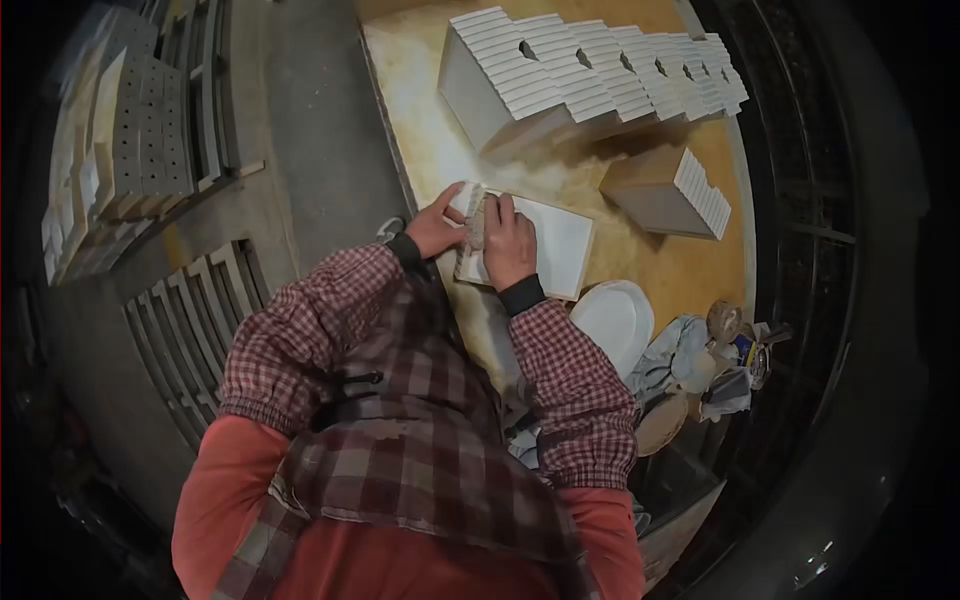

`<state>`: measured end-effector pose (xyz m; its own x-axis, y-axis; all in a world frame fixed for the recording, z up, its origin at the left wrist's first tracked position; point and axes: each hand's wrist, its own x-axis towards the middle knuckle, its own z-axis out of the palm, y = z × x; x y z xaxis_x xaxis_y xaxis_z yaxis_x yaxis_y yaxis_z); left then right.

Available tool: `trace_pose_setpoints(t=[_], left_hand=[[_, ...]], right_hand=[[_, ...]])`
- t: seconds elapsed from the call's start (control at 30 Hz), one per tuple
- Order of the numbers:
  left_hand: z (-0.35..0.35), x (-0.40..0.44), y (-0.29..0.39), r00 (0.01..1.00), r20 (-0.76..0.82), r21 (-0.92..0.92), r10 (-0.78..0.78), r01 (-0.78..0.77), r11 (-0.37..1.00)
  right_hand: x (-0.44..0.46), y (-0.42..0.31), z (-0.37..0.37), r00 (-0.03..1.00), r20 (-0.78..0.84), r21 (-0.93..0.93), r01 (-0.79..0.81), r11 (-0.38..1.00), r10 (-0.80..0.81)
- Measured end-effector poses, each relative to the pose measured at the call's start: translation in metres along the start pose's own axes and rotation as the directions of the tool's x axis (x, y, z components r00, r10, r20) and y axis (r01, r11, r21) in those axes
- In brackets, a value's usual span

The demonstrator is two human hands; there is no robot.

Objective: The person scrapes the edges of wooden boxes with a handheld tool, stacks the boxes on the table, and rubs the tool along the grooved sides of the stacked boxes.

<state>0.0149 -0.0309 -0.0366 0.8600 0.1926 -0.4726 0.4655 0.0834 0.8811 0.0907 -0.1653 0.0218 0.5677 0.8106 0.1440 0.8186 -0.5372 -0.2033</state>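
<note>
A flat white rectangular panel (550, 240) with a thin tan edge lies on the worktable in front of me. Along its left side runs a rough grey-brown strip (475, 222), which may be a brush or a sanding piece; its kind is unclear. My left hand (436, 226) pinches this strip from the left, thumb and fingers bent around its near side. Curled fingers of my right hand (511, 243) press on the strip's right side, the hand resting over the panel. The fingertips are partly hidden.
Stacked white panels (530, 75) stand in stepped rows at the table's back, with a smaller stack (665, 190) to the right. A white round dish (614, 325), crumpled cloth (668, 350) and small containers lie nearer. Left on the floor are pallets (195, 320) and stacked drilled boards (140, 130).
</note>
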Motion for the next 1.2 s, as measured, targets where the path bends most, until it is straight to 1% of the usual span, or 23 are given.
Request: trace_pose_setpoints(t=[0.03, 0.07, 0.13, 0.27, 0.33, 0.37, 0.4, 0.47, 0.53, 0.57, 0.67, 0.7, 0.8, 0.87, 0.9, 0.93, 0.97, 1.0, 1.03, 1.07, 1.13, 1.17, 1.2], left_hand=[[0.002, 0.000, 0.000, 1.000, -0.017, -0.001, 0.018, -0.019, 1.000], [0.001, 0.000, 0.002, 0.999, -0.039, 0.046, 0.021, -0.019, 0.999], [0.002, 0.001, 0.000, 0.999, -0.030, 0.009, 0.020, -0.019, 1.000], [0.003, 0.005, -0.005, 0.997, -0.060, 0.062, 0.049, -0.045, 0.997], [0.002, 0.003, 0.002, 0.999, -0.039, 0.053, 0.026, -0.023, 0.998], [0.002, 0.006, -0.001, 0.999, -0.053, 0.041, 0.011, -0.008, 0.999], [0.005, 0.003, 0.001, 0.998, -0.055, 0.077, 0.028, -0.023, 0.997], [0.005, -0.001, 0.007, 0.999, -0.051, -0.050, 0.000, -0.003, 0.999], [0.005, 0.000, 0.005, 0.998, -0.054, 0.037, 0.014, -0.012, 0.999], [0.005, 0.002, 0.005, 0.999, -0.032, -0.001, 0.013, -0.013, 1.000], [0.009, -0.001, 0.002, 0.994, -0.068, 0.094, 0.080, -0.074, 0.993], [0.013, -0.003, -0.002, 0.984, -0.110, 0.077, 0.141, -0.133, 0.988], [0.017, -0.009, 0.007, 0.962, -0.189, 0.173, 0.196, -0.164, 0.971], [0.005, -0.012, 0.028, 0.957, -0.188, 0.391, 0.219, -0.132, 0.911], [-0.005, -0.018, 0.049, 0.966, -0.174, 0.348, 0.190, -0.120, 0.930], [-0.020, -0.012, 0.046, 0.971, -0.143, 0.381, 0.190, -0.123, 0.917], [-0.037, -0.001, 0.028, 0.935, -0.111, 0.445, 0.337, -0.257, 0.858], [-0.049, -0.003, 0.040, 0.958, -0.062, 0.498, 0.279, -0.212, 0.841], [-0.061, -0.004, 0.055, 0.975, -0.022, 0.552, 0.220, -0.172, 0.816], [-0.071, 0.009, 0.034, 0.934, -0.011, 0.489, 0.357, -0.306, 0.817], [-0.072, 0.001, 0.051, 0.980, -0.009, 0.460, 0.198, -0.172, 0.871], [-0.074, 0.009, 0.035, 0.941, -0.028, 0.484, 0.336, -0.281, 0.829], [-0.078, 0.009, 0.033, 0.953, -0.041, 0.460, 0.302, -0.250, 0.852]], right_hand=[[0.001, 0.007, -0.005, 0.999, 0.002, 0.192, -0.031, 0.981, 0.032], [0.002, 0.010, -0.007, 0.989, -0.148, 0.317, 0.026, 0.948, 0.023], [0.006, 0.009, -0.010, 0.986, -0.050, 0.474, -0.117, 0.873, 0.159], [0.014, 0.005, -0.004, 0.992, 0.033, 0.346, -0.124, 0.930, 0.120], [0.013, 0.014, -0.006, 0.992, 0.101, 0.462, -0.116, 0.879, 0.078], [0.012, 0.019, -0.008, 0.999, 0.031, 0.523, -0.044, 0.851, 0.033], [0.009, 0.021, -0.011, 0.991, 0.093, 0.604, -0.136, 0.785, 0.100], [0.010, 0.018, -0.011, 0.975, -0.017, 0.616, -0.163, 0.771, 0.220], [0.015, 0.017, -0.012, 0.965, 0.011, 0.613, -0.213, 0.760, 0.262], [0.018, 0.016, -0.007, 0.971, -0.031, 0.556, -0.180, 0.811, 0.237], [0.021, 0.007, -0.008, 0.977, 0.069, 0.472, -0.209, 0.856, 0.200], [0.021, 0.010, -0.008, 0.985, 0.061, 0.579, -0.168, 0.798, 0.163], [0.008, 0.018, -0.006, 0.962, -0.004, 0.659, -0.202, 0.724, 0.271], [-0.010, 0.031, -0.009, 0.909, 0.049, 0.763, -0.301, 0.572, 0.414], [-0.023, 0.037, -0.015, 0.871, 0.077, 0.842, -0.318, 0.436, 0.486], [-0.034, 0.045, -0.025, 0.871, 0.011, 0.830, -0.282, 0.482, 0.491], [-0.045, 0.051, -0.032, 0.867, -0.051, 0.814, -0.251, 0.523, 0.495], [-0.056, 0.057, -0.029, 0.835, -0.190, 0.829, -0.145, 0.540, 0.516], [-0.069, 0.065, -0.031, 0.837, -0.141, 0.810, -0.209, 0.548, 0.528], [-0.081, 0.073, -0.034, 0.839, -0.092, 0.787, -0.268, 0.556, 0.536], [-0.102, 0.082, -0.028, 0.862, -0.131, 0.730, -0.250, 0.636, 0.490], [-0.112, 0.084, -0.027, 0.889, -0.149, 0.666, -0.233, 0.709, 0.432], [-0.108, 0.078, -0.029, 0.903, -0.160, 0.667, -0.199, 0.718, 0.398]])
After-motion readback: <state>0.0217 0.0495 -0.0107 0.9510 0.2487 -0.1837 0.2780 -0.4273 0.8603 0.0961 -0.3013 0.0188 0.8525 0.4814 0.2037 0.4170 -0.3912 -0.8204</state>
